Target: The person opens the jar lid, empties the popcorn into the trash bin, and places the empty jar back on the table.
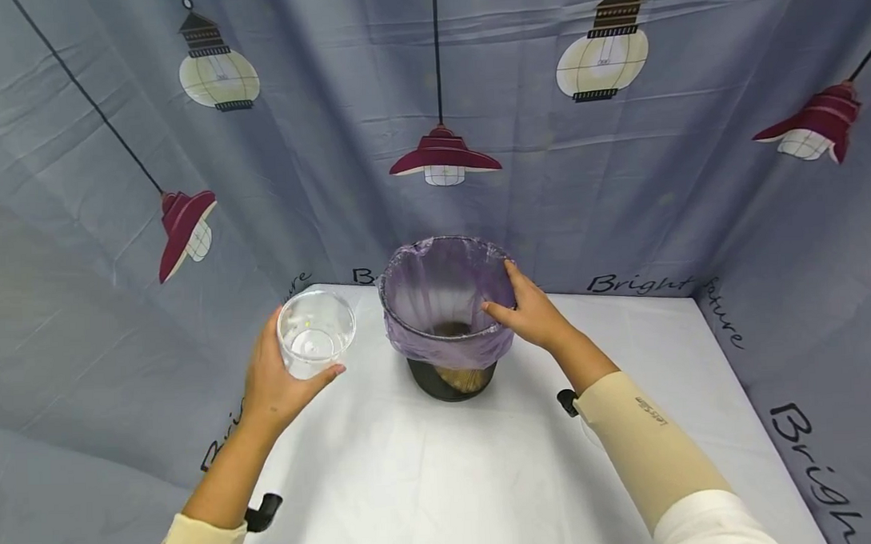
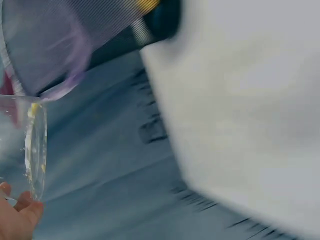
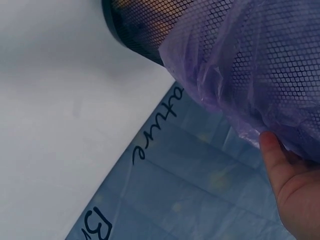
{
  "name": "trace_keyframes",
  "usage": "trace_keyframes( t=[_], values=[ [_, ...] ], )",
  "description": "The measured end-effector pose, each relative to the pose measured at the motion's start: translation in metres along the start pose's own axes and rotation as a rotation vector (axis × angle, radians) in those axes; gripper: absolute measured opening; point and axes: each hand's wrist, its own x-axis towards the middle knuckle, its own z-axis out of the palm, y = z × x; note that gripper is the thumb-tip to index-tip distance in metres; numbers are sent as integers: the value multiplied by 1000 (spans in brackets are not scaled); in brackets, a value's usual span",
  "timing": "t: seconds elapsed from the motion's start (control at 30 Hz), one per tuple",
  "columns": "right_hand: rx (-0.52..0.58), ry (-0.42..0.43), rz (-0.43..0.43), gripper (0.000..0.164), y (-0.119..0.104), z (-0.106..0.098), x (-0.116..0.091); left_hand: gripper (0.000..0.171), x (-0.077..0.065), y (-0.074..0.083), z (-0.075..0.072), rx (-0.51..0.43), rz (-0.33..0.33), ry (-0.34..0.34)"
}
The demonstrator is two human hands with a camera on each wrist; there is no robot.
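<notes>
My left hand (image 1: 281, 389) grips a clear plastic cup (image 1: 315, 332) by its side, thumb near the front and fingers behind. The cup is held up left of a dark mesh wastebasket (image 1: 428, 380), apart from it. In the left wrist view, yellowish and white bits cling along the rim of the cup (image 2: 36, 150). A thin purple bin bag (image 1: 453, 353) lines the wastebasket and folds over its rim. My right hand (image 1: 534, 312) holds the rim at the right, thumb inside; the right wrist view shows it against the bag (image 3: 215, 75). Something brown-yellow shows through the lower mesh.
The wastebasket stands near the back edge of a white table (image 1: 428, 480). A grey-blue curtain (image 1: 316, 164) printed with lamps and lettering hangs behind and at both sides. Small dark devices (image 1: 264, 512) sit at both wrists.
</notes>
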Motion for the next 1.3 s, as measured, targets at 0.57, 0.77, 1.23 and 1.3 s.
trace_keyframes(
  t=[0.57, 0.77, 1.23, 1.3],
  values=[
    [27, 1, 28, 102, 0, 5, 1, 113, -155, -9, 121, -402, -210, -368],
    [31, 6, 34, 103, 1, 0, -3, 117, -180, 12, 170, -479, -181, -552],
    [40, 11, 36, 102, 1, -1, -1, 118, -198, 44, 228, -467, 82, -760],
    [33, 14, 36, 103, 1, -1, -2, 119, -199, 46, 232, -444, 89, -762]
  ],
)
